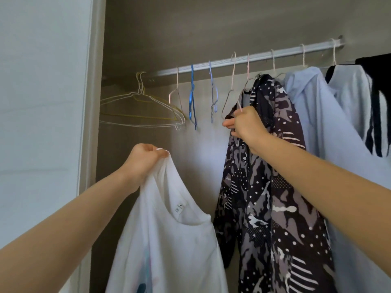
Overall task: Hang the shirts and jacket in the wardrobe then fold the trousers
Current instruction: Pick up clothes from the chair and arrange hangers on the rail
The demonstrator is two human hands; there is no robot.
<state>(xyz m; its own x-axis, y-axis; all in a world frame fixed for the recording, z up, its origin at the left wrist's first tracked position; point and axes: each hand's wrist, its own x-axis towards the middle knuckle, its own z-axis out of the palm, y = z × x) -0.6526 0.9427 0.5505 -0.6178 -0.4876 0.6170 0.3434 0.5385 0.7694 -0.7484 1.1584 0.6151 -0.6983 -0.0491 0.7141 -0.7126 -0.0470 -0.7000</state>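
Left hand (143, 159): we've got it fisted on the shoulder of the white T-shirt (169, 240), held up low in front of the wardrobe (131, 39).
Right hand (246, 125): our fingers curl round the pink hanger (248, 68) wire, right against the patterned jacket (270, 187).
Jacket: on the rail (264, 57), between empty hangers (137, 111) and a light blue shirt (313, 115).

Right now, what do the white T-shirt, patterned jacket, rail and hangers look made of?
White T-shirt: soft matte knit, probably cotton; it creases under the left hand.
Patterned jacket: thin printed fabric, possibly synthetic; hangs limp.
Rail: pale ribbed metal, seemingly aluminium; lengthwise highlights.
Hangers: thin bent wire, apparently colour-coated, including the pale hanger the right hand pinches.
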